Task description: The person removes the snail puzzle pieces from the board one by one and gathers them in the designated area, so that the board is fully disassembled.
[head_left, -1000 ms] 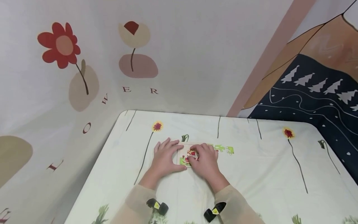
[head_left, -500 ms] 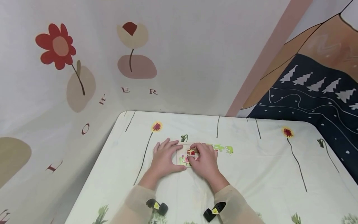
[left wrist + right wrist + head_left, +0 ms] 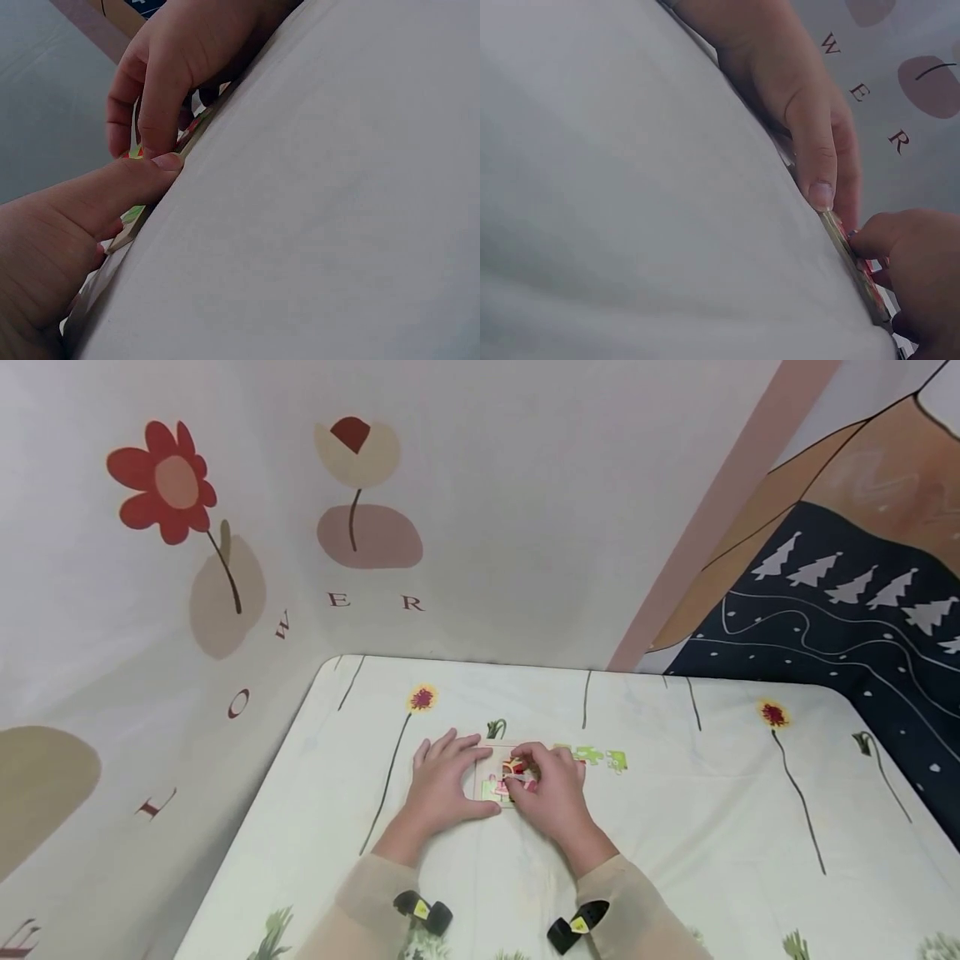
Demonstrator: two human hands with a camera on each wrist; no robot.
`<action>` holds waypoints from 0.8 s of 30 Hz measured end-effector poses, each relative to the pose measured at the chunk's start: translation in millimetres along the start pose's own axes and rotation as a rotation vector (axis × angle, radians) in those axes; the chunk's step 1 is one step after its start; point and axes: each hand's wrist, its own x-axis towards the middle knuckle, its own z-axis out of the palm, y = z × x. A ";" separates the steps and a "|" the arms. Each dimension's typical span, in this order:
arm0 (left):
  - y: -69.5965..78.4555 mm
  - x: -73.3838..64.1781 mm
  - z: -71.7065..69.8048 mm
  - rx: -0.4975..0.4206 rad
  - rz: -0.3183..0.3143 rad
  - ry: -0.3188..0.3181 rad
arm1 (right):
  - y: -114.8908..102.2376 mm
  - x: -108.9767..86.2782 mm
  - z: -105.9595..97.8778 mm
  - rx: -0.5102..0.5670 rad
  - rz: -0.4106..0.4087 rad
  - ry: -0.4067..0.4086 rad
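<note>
A small wooden jigsaw board [image 3: 486, 777] with a printed red, pink and green picture lies on the cloth between both hands. My left hand [image 3: 441, 781] holds it from the left side, index finger at the far edge and thumb at the near edge. In the left wrist view that thumb [image 3: 166, 162] presses on the board's rim. Over the board's right part, my right hand [image 3: 553, 789] pinches a red-and-yellow puzzle piece [image 3: 514, 767] between thumb and fingers. That hand hides much of the picture, and the piece's outline is hard to make out.
Loose green puzzle pieces [image 3: 589, 756] lie just right of the board, another green piece [image 3: 617, 762] beside them. A flower-printed white cloth [image 3: 712, 802] covers the table. Behind it stands a pale printed fabric wall [image 3: 510, 527]. Each wrist wears a small black device [image 3: 577, 927].
The right thumb and fingers have shifted very slightly over the picture, and more of its red and pink shows. My left hand and the board stay in place.
</note>
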 end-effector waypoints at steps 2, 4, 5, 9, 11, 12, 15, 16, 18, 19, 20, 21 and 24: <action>0.2 0.1 -0.5 0.000 0.002 0.001 | -0.6 -0.4 -1.2 0.011 0.001 -0.005; 0.2 0.1 -0.7 0.001 0.002 -0.002 | -0.8 -0.9 -2.3 0.016 0.002 -0.013; 0.5 0.0 -1.1 0.002 0.003 -0.002 | -0.9 -1.1 -2.8 0.018 0.001 -0.016; -0.1 0.4 -1.1 -0.001 0.003 0.001 | -1.0 -1.8 -4.7 0.021 -0.025 -0.018; -0.4 0.6 -0.6 -0.002 0.005 0.003 | -0.8 -2.3 -5.3 0.017 -0.042 -0.015; -0.8 0.7 -0.2 -0.004 0.005 0.004 | -0.7 -2.6 -5.6 0.013 -0.046 -0.015; -1.0 0.5 0.0 -0.004 0.007 0.004 | -1.2 -2.7 -6.3 -0.005 -0.036 -0.026; -1.1 0.6 0.0 -0.001 0.006 0.002 | -1.3 -2.3 -6.4 -0.012 -0.028 -0.032; -1.0 0.6 -0.2 0.001 0.004 0.000 | -1.2 -1.4 -6.6 -0.026 -0.018 -0.040; -0.8 0.7 -0.1 0.002 0.005 0.000 | -0.9 -1.1 -6.7 -0.031 -0.016 -0.043; -0.6 0.9 -0.1 0.003 0.006 0.001 | -0.3 -0.9 -6.7 -0.036 -0.017 -0.043; -0.4 1.0 0.1 0.002 0.007 0.004 | 0.8 -0.9 -6.5 -0.038 -0.024 -0.040; -0.5 1.1 1.1 0.004 0.006 0.004 | 4.5 -2.5 -6.0 -0.024 -0.062 -0.023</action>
